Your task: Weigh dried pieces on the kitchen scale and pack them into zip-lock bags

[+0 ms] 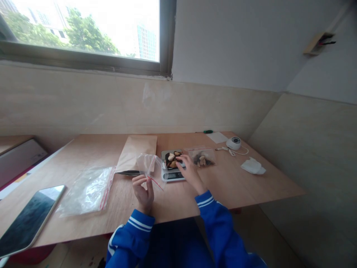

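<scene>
My left hand (144, 191) is closed on the edge of a clear zip bag (149, 163) with a red seal line, just left of a small kitchen scale (173, 177). On the scale's platform lies a heap of dark and tan pieces that look like dried mushrooms (171, 159). My right hand (189, 171) reaches over the heap's right side, thumb and fingers apart at the pieces. Whether a fingertip touches one, I cannot tell. Right of the scale lies a zip bag of similar pieces (203, 158).
A brown paper bag (139, 147) lies behind my left hand. Leftward are clear zip bags (83, 191) and a tablet (30, 217). To the right are a white round device (233, 143) with a cable, a crumpled tissue (253, 166), white paper (216, 137) and a green-handled screwdriver (208, 131).
</scene>
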`<state>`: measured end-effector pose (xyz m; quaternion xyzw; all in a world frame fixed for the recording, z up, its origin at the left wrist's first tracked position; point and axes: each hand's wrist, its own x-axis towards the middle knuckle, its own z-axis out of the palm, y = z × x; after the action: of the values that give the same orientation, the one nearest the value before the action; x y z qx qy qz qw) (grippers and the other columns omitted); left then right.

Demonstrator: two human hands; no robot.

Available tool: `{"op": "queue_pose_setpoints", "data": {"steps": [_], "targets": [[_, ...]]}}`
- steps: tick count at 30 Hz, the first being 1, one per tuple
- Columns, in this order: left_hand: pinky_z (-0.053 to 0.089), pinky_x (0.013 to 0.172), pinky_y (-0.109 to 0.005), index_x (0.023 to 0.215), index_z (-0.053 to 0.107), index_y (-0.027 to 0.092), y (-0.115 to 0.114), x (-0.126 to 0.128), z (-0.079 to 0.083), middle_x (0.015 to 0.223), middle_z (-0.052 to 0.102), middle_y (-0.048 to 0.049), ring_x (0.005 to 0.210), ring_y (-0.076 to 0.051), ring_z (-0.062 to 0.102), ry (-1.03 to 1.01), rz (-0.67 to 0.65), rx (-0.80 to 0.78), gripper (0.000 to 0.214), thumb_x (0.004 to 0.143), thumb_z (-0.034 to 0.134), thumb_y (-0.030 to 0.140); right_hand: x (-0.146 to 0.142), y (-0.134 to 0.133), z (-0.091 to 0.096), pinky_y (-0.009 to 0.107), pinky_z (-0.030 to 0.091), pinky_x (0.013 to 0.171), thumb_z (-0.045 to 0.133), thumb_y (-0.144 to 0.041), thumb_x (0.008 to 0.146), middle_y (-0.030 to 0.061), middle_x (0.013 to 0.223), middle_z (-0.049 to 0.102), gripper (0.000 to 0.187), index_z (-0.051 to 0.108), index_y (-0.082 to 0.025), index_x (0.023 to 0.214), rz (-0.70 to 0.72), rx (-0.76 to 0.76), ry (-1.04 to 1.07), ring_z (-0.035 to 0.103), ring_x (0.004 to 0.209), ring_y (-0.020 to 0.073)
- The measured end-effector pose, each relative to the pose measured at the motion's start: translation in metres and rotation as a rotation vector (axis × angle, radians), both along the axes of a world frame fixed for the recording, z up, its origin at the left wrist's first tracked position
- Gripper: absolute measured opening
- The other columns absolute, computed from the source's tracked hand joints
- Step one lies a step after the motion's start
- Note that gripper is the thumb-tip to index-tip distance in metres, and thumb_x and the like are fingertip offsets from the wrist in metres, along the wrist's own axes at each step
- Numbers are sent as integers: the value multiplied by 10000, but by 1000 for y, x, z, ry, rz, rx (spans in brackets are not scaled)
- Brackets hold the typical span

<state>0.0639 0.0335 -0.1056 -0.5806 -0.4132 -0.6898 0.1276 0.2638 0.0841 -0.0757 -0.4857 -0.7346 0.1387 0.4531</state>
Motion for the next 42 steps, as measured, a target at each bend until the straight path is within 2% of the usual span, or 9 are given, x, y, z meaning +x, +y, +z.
{"op": "queue_pose_setpoints", "data": {"steps": [3, 5, 15, 24, 30, 32, 35, 38, 42], "targets": [[414, 755, -351, 861, 455, 212, 0, -2, -2, 875, 516, -36, 847, -174, 508, -10, 117, -55, 55, 879, 500, 186, 5, 10, -7, 451, 390, 1046, 588, -269, 863, 119, 1232, 542, 254, 648, -229, 1106, 12, -13, -214, 502, 1198, 267], [403, 777, -371, 830, 446, 217, 1, -2, -3, 898, 522, -47, 872, -186, 497, -15, 153, -92, 68, 895, 464, 216, 7, 13, -11, 456, 405, 1029, 612, -256, 849, 122, 1218, 549, 257, 648, -220, 1101, 27, -30, -286, 509, 1186, 276], [356, 914, -427, 735, 476, 197, 3, 2, 3, 1033, 531, -97, 1017, -233, 489, 80, 167, -242, 163, 892, 475, 244, 12, 11, -5, 362, 476, 893, 671, -214, 803, 69, 1037, 617, 221, 615, -186, 1014, 99, -79, -224, 600, 1005, 215], [350, 915, -421, 709, 479, 194, 2, 2, 5, 1057, 553, -100, 1024, -239, 502, 97, 131, -235, 169, 878, 480, 209, 19, 11, -9, 365, 479, 852, 588, -295, 871, 87, 995, 657, 174, 640, -187, 996, 82, 24, -264, 598, 975, 235], [352, 910, -428, 704, 482, 198, 2, 3, 5, 1037, 572, -102, 996, -237, 516, 95, 147, -273, 199, 893, 464, 255, 14, 12, -3, 384, 450, 836, 432, -227, 939, 88, 896, 667, 240, 666, -194, 899, -69, 102, -361, 602, 895, 245], [357, 903, -423, 703, 477, 200, 2, 3, 6, 1033, 576, -101, 996, -233, 521, 94, 143, -286, 201, 894, 464, 258, 12, 11, -1, 386, 443, 849, 432, -225, 938, 85, 910, 668, 237, 666, -200, 907, -89, 104, -346, 600, 913, 245], [359, 887, -415, 702, 473, 199, 2, 3, 6, 1030, 579, -101, 993, -230, 527, 97, 140, -294, 201, 895, 464, 256, 8, 7, -1, 374, 442, 886, 455, -245, 932, 78, 976, 656, 214, 663, -212, 967, -20, 100, -290, 594, 967, 231], [359, 869, -408, 700, 475, 198, 3, 3, 5, 1019, 582, -100, 970, -226, 527, 107, 152, -280, 205, 898, 465, 251, 2, 2, -7, 399, 432, 927, 553, -303, 890, 89, 1093, 624, 195, 649, -215, 1035, 57, 95, -302, 561, 1052, 250], [359, 859, -406, 704, 487, 197, 3, 3, 5, 1003, 584, -99, 952, -225, 526, 99, 159, -281, 208, 901, 464, 261, -2, 0, -19, 458, 414, 936, 653, -309, 821, 110, 1181, 591, 253, 643, -212, 1055, 25, 66, -390, 523, 1104, 295]]}}
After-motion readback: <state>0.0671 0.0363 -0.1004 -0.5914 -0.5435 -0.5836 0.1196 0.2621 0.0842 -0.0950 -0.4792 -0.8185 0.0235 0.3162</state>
